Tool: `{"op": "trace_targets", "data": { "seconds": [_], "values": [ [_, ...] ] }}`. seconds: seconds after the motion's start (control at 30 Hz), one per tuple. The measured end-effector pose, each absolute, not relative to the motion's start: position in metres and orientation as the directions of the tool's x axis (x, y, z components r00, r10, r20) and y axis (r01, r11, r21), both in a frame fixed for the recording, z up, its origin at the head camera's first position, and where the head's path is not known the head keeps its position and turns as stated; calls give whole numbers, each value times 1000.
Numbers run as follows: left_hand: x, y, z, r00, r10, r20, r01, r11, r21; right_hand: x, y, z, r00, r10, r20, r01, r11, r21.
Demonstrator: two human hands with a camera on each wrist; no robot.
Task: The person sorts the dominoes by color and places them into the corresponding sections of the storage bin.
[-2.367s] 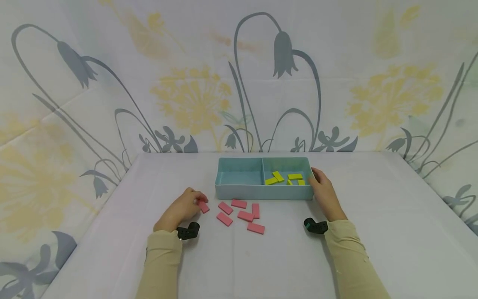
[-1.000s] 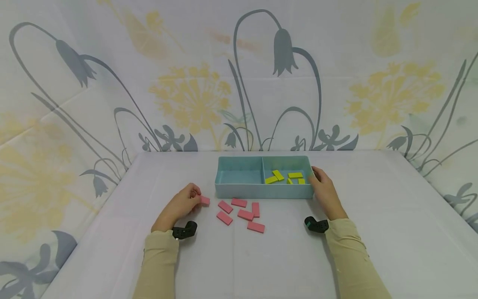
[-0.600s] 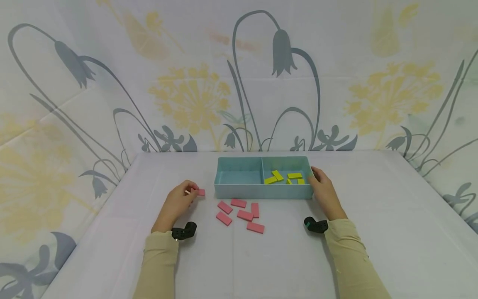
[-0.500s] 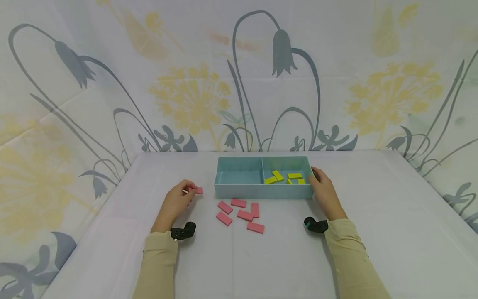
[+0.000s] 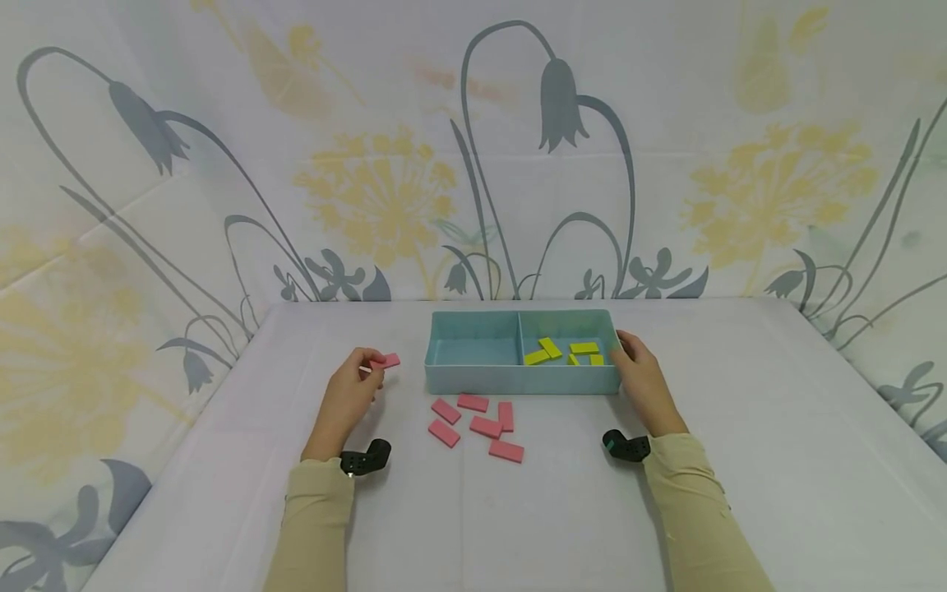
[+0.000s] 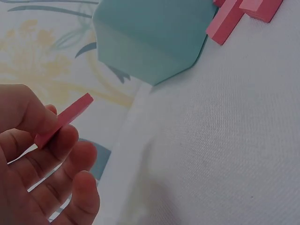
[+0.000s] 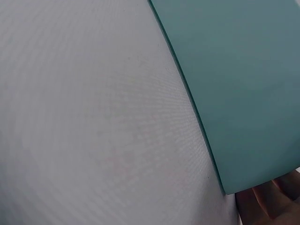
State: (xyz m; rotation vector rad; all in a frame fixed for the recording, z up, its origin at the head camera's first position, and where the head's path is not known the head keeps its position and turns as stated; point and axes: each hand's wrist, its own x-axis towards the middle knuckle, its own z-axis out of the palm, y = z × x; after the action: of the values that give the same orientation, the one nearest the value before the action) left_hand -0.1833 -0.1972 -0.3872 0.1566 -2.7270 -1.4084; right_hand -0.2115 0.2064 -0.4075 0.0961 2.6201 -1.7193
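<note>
My left hand [image 5: 346, 401] pinches a pink domino-like block [image 6: 74, 112] between thumb and index finger. It is held above the table, left of a pale teal two-compartment box [image 5: 473, 380]. In the left wrist view the other fingers curl loosely below the block. At the box's right end, my right hand [image 5: 647, 385] grips the end wall, thumb at the rim and fingers outside. The right wrist view shows those fingertips [image 7: 269, 201] partly hidden by the box. Yellow blocks [image 5: 584, 349] lie in the right compartment; the left one holds nothing.
Several pink blocks [image 5: 486, 427] lie loosely in front of the box, one touching another. The white-covered table [image 5: 562, 518] meets a flower-printed cloth [image 5: 414, 205] at the back and sides. A black wrist camera [image 5: 366, 457] sits on the left wrist, another [image 5: 625, 446] on the right.
My left hand has picked up the pink block from the table, raised it and moved it slightly left and away from me, turning it. The right hand and the box stay put.
</note>
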Motion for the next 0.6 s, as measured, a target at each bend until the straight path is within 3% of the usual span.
{"op": "trace_targets", "data": {
  "seconds": [0.6],
  "values": [
    [-184,-198,-391,-974,-131,182,60,631,773,-209,205,-406,-998,40,-39,52,401,-915]
  ]
}}
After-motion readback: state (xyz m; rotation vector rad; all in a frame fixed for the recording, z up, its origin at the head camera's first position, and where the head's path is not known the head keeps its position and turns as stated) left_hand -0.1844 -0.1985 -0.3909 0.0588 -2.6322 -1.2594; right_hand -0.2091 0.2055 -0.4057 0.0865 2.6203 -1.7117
